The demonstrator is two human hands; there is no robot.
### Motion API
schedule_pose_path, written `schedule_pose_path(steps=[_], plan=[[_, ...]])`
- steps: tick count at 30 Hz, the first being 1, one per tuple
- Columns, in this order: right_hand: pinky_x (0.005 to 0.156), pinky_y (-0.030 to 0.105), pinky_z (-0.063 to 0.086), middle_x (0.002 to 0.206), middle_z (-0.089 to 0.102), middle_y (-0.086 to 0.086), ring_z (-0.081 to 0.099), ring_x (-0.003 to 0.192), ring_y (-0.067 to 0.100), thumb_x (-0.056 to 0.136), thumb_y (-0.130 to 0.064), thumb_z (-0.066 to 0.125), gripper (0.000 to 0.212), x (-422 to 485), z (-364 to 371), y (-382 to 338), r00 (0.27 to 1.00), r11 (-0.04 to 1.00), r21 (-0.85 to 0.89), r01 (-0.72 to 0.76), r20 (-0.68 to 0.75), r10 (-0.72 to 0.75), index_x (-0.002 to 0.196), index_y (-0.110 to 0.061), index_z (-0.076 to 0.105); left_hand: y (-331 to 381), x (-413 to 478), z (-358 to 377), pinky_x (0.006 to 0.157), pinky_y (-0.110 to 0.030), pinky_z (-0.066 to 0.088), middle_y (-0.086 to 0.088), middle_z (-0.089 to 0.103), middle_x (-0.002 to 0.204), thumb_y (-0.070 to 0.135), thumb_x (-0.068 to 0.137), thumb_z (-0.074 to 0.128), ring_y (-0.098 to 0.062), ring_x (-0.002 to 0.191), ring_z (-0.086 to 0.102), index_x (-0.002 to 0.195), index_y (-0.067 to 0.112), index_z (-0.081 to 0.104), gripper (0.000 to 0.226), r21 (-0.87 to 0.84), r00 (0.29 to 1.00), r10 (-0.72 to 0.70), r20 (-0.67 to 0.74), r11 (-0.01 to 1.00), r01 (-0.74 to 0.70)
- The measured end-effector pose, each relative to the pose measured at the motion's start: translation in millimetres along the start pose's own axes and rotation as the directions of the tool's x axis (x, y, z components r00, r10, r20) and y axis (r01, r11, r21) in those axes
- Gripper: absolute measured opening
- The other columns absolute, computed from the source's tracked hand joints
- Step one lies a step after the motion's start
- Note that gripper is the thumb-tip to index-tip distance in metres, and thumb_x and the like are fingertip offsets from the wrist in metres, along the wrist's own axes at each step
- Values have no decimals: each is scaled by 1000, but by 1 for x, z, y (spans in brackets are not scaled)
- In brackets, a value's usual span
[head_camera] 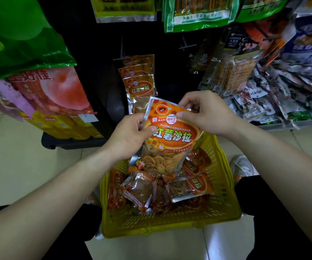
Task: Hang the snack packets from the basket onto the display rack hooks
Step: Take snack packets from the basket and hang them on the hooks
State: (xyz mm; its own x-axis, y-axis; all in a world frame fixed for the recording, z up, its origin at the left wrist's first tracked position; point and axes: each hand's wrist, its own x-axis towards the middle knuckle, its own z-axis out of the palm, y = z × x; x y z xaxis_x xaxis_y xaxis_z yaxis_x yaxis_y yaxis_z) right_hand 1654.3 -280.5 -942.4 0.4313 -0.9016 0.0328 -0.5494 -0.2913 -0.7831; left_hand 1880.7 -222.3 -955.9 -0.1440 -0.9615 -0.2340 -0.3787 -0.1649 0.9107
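Both hands pinch one orange sweet-potato chip packet [172, 136]. Left hand [130, 136]: thumb on the front near the left edge, fingers curled behind. Right hand [207, 113]: thumb and fingers clamped on the top right corner. Packet is upright, clear of the yellow basket [224, 177] directly below the grip, where more loose packets [192, 186] lie. Likely target is the hook [122, 58] above and beyond the grip, already carrying matching hung packets [139, 85]. A second foil edge shows behind the held packet's top left, possibly two stuck together, can't confirm. Risks:
- hang hole not visible and right fingers cover the top strip, so it could miss the hook tip
- a stuck second packet could drop mid-lift
- bumping the hung stack could slide it off the hook
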Motion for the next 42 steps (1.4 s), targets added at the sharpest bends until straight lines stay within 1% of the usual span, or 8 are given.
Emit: schedule_pose_path(steps=[4, 9, 13, 20, 28, 32, 39, 42], plan=[[66, 29, 56, 80, 71, -7, 69, 74, 4, 81, -22, 80, 15, 0, -3, 0, 1000, 999, 44, -26, 8, 26, 91, -23, 69, -3, 1, -1, 89, -38, 59, 2, 76, 109, 19, 98, 62, -12, 100, 73, 120, 14, 67, 23, 14, 999, 3, -41, 1000, -2], [71, 33, 58, 85, 71, -9, 69, 78, 4, 80, -20, 81, 18, 1, -3, 4, 996, 997, 30, -75, 54, 74, 94, -23, 69, -3, 1, -2, 83, -26, 60, 6, 75, 109, 16, 97, 63, -9, 99, 72, 120, 18, 65, 24, -16, 996, 7, -94, 1000, -9], [71, 30, 56, 91, 71, -9, 69, 84, 5, 83, -23, 79, 15, 0, -2, 4, 994, 996, 13, -85, 64, 84, 93, -21, 68, -3, 2, -2, 81, -25, 59, 5, 74, 112, 18, 97, 63, -10, 101, 72, 122, 18, 64, 26, -2, 995, 1, -102, 1000, -1], [77, 40, 58, 88, 69, -9, 67, 85, 9, 79, -18, 82, 22, 3, -2, 6, 992, 996, -15, -92, 89, 93, 83, -30, 64, -5, 3, -1, 78, -22, 60, 8, 75, 107, 17, 95, 66, -6, 96, 73, 117, 21, 65, 23, -15, 995, 3, -104, 1000, -5], [73, 38, 58, 84, 67, -9, 67, 80, 8, 77, -13, 82, 28, 3, 0, 7, 994, 997, -7, -72, 85, 72, 82, -30, 61, -9, 5, 0, 75, -21, 60, 9, 75, 106, 17, 93, 68, -6, 94, 73, 117, 21, 65, 24, -31, 994, -3, -108, 1000, 0], [69, 31, 56, 81, 69, -9, 68, 77, 6, 85, -26, 76, 12, 3, 3, 6, 996, 996, 56, -64, 72, 60, 82, -28, 64, -11, 6, 1, 74, -20, 60, 10, 75, 104, 16, 93, 69, -5, 93, 73, 114, 23, 65, 23, -20, 993, 1, -122, 1000, -3], [68, 28, 54, 81, 68, -9, 66, 78, 6, 90, -30, 69, 10, 4, 5, 1, 998, 998, -44, -35, 42, 37, 85, -22, 66, -15, 7, 2, 68, -13, 57, 12, 74, 102, 17, 94, 68, -1, 91, 72, 113, 23, 64, 21, -19, 992, -1, -123, 1000, -1], [66, 24, 52, 81, 68, -11, 66, 77, 3, 90, -31, 71, 12, 6, 9, -4, 997, 997, -63, -41, 57, 44, 81, -25, 64, -19, 7, 0, 75, -20, 59, 9, 74, 106, 19, 94, 67, -6, 95, 72, 114, 25, 64, 21, -12, 992, -9, -129, 1000, 7]])
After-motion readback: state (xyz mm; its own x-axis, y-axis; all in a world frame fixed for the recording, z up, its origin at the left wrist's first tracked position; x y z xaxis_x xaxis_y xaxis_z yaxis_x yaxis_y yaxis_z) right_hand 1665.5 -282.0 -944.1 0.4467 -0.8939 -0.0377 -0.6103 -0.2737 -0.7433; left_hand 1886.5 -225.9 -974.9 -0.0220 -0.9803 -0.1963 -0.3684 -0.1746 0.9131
